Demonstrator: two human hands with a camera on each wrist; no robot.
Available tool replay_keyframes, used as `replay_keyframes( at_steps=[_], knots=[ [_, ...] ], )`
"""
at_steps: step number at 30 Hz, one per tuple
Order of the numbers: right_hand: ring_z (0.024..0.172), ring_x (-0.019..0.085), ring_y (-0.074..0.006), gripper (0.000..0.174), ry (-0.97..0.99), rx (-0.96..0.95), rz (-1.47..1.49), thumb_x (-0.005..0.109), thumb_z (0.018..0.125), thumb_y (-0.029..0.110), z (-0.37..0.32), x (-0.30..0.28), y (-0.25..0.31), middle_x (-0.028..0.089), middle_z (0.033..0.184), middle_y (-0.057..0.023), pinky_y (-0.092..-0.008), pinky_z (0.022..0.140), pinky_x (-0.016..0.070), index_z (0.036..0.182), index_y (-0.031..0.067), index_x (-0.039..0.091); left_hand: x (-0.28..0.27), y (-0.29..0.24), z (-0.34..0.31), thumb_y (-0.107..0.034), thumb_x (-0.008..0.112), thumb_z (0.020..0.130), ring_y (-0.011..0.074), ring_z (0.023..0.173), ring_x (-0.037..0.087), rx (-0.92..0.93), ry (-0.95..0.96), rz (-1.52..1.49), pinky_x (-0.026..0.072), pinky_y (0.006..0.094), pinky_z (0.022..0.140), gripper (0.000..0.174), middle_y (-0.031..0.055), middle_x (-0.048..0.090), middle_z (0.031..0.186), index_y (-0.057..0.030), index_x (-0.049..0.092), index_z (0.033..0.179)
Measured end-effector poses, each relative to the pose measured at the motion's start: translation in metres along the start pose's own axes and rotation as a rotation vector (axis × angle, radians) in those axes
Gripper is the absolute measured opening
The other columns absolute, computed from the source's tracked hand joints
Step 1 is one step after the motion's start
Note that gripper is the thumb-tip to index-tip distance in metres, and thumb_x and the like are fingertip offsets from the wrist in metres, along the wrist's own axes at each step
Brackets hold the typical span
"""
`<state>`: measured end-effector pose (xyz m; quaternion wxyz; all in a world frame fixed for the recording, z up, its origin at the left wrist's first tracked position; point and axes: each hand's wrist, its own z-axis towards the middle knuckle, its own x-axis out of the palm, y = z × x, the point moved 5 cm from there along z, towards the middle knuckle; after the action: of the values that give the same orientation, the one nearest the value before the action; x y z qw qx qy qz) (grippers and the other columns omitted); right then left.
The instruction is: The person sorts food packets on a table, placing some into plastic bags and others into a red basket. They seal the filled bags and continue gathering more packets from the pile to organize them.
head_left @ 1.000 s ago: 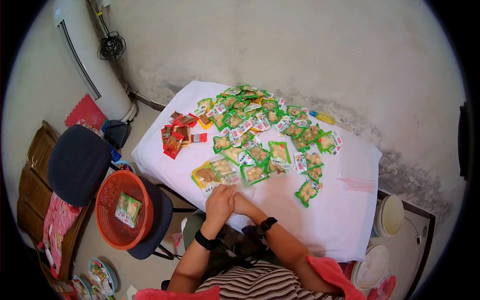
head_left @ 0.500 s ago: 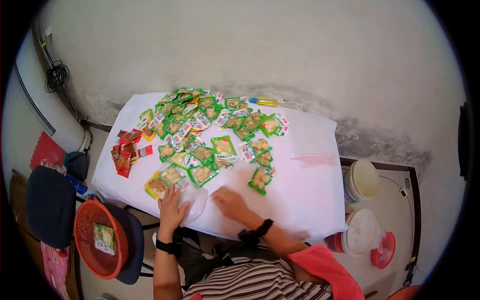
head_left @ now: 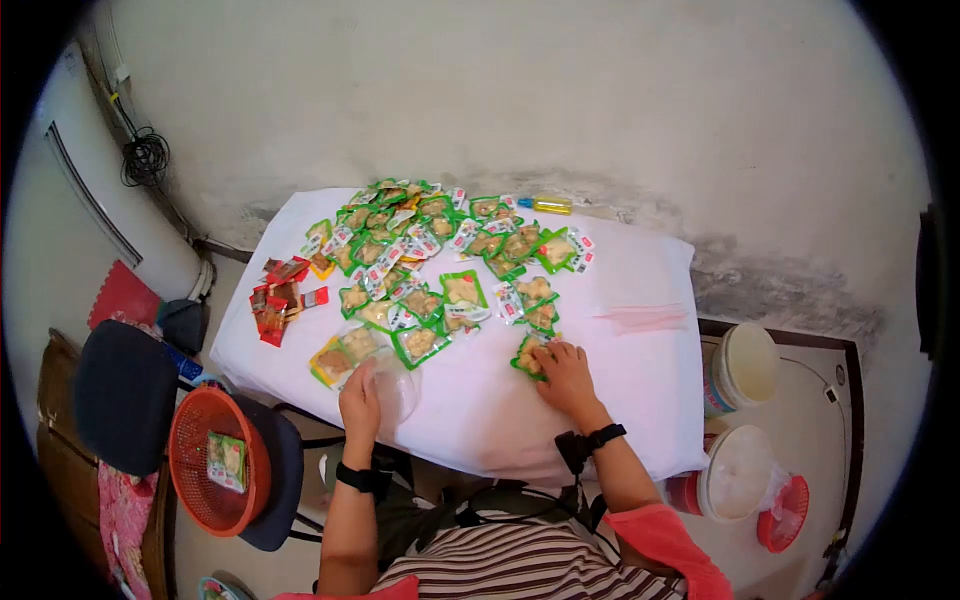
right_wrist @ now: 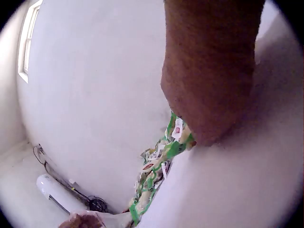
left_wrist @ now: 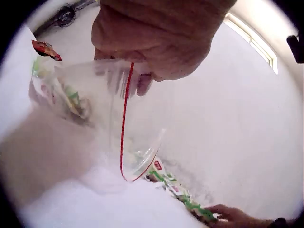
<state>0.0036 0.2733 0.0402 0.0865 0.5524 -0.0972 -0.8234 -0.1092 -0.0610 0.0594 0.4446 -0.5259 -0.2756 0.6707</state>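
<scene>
The left hand (head_left: pixel 360 402) grips a clear plastic bag (head_left: pixel 398 385) near the table's front edge; packets lie inside it, one with a yellow edge (head_left: pixel 329 365). In the left wrist view the bag (left_wrist: pixel 102 128) shows a red line near its mouth, its upper part held by the left hand (left_wrist: pixel 152 40). The right hand (head_left: pixel 568 382) has its fingers on a green-edged packet (head_left: pixel 527 355) at the right end of the packet group. In the right wrist view the right hand (right_wrist: pixel 209 76) hides most of what it touches.
Many green-edged packets (head_left: pixel 462 290) spread over the white-covered table (head_left: pixel 640 400). Red packets (head_left: pixel 270 318) lie at the left, flat pink-edged bags (head_left: pixel 645 318) at the right, a yellow-handled tool (head_left: pixel 550 205) at the back. An orange basket (head_left: pixel 190 500) stands on a chair; buckets (head_left: pixel 740 470) are right.
The hands, together at first, have separated. The left has taken hold of the clear bag; the right has moved right and forward onto a packet. The head view has shifted.
</scene>
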Motion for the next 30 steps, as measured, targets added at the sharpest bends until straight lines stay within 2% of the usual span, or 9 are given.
replay_keyframes(
  at_steps=[3,5,7,13,16,19,21,24,30],
  knots=[
    [0.101,0.049,-0.0286,0.046,0.009,-0.064,0.008,0.071,0.063,0.019,0.001,-0.003,0.011,0.055,0.100,-0.0088,-0.0440,0.090,0.0366,0.106,0.0094,0.058,-0.004,-0.013,0.005,-0.009,0.050,0.088,0.0330,0.100,0.061,-0.005,0.098,0.039,0.0450,0.0345,0.089,0.027,0.0198,0.065,0.102,-0.0016,0.061,0.112],
    [0.098,0.051,-0.0281,0.039,0.003,-0.120,0.114,0.070,0.064,0.016,0.000,0.000,0.020,0.056,0.096,-0.0089,-0.0439,0.090,0.0368,0.101,0.0097,0.059,0.002,-0.006,-0.003,-0.007,0.054,0.084,0.0331,0.103,0.058,0.022,0.131,0.024,0.0446,0.0366,0.090,0.029,0.0195,0.062,0.109,-0.0007,0.060,0.112],
    [0.096,0.052,-0.0287,0.036,-0.010,-0.125,0.135,0.069,0.066,0.013,0.001,0.007,0.023,0.056,0.096,-0.0096,-0.0436,0.088,0.0377,0.100,0.0093,0.060,0.003,-0.035,-0.016,-0.004,0.060,0.077,0.0344,0.105,0.054,0.279,0.065,0.337,0.0446,0.0379,0.089,0.035,0.0188,0.057,0.116,-0.0011,0.060,0.112],
    [0.091,0.053,-0.0346,0.034,-0.050,-0.029,0.229,0.059,0.070,-0.002,0.001,0.010,0.013,0.057,0.092,-0.0129,-0.0422,0.080,0.0427,0.104,0.0050,0.059,-0.014,-0.040,-0.050,-0.005,0.066,0.073,0.0360,0.103,0.050,0.224,-0.025,0.468,0.0440,0.0408,0.085,0.038,0.0177,0.054,0.109,-0.0034,0.059,0.110],
    [0.085,0.057,-0.0280,0.032,-0.125,-0.049,0.251,0.056,0.077,-0.002,0.005,-0.007,0.038,0.059,0.090,-0.0103,-0.0380,0.077,0.0453,0.108,0.0027,0.058,-0.023,-0.030,-0.054,-0.004,0.064,0.076,0.0338,0.094,0.055,0.185,-0.079,0.426,0.0466,0.0392,0.078,0.030,0.0153,0.056,0.096,-0.0043,0.061,0.105],
    [0.072,0.054,-0.0080,0.029,0.196,0.273,1.184,0.047,0.094,0.016,0.002,0.026,0.065,0.059,0.090,-0.0037,-0.0255,0.061,0.0479,0.118,-0.0002,0.054,-0.024,-0.028,-0.052,-0.003,0.062,0.077,0.0319,0.087,0.057,0.196,-0.113,0.355,0.0481,0.0379,0.073,0.023,0.0135,0.057,0.088,-0.0056,0.062,0.100],
    [0.067,0.054,-0.0082,0.029,0.453,0.316,1.182,0.047,0.094,0.018,-0.007,0.059,0.085,0.059,0.085,-0.0030,-0.0249,0.057,0.0474,0.116,0.0004,0.056,-0.022,-0.031,-0.049,-0.003,0.062,0.077,0.0309,0.083,0.058,0.241,-0.146,0.333,0.0486,0.0373,0.070,0.020,0.0125,0.057,0.084,-0.0062,0.063,0.097],
    [0.063,0.052,-0.0067,0.027,0.572,0.380,1.113,0.047,0.095,0.019,0.002,0.063,0.128,0.059,0.078,-0.0013,-0.0230,0.056,0.0455,0.111,0.0017,0.060,-0.022,-0.033,-0.048,-0.004,0.062,0.077,0.0301,0.080,0.058,0.263,-0.177,0.275,0.0486,0.0369,0.068,0.017,0.0114,0.056,0.080,-0.0063,0.064,0.094],
    [0.060,0.050,-0.0050,0.023,0.319,0.351,1.200,0.049,0.094,0.020,0.037,0.099,0.156,0.058,0.073,0.0010,-0.0213,0.053,0.0421,0.102,0.0036,0.063,-0.027,-0.039,-0.049,-0.004,0.063,0.077,0.0286,0.073,0.057,0.287,-0.171,0.316,0.0479,0.0369,0.064,0.019,0.0099,0.053,0.074,-0.0075,0.065,0.096]
  ],
)
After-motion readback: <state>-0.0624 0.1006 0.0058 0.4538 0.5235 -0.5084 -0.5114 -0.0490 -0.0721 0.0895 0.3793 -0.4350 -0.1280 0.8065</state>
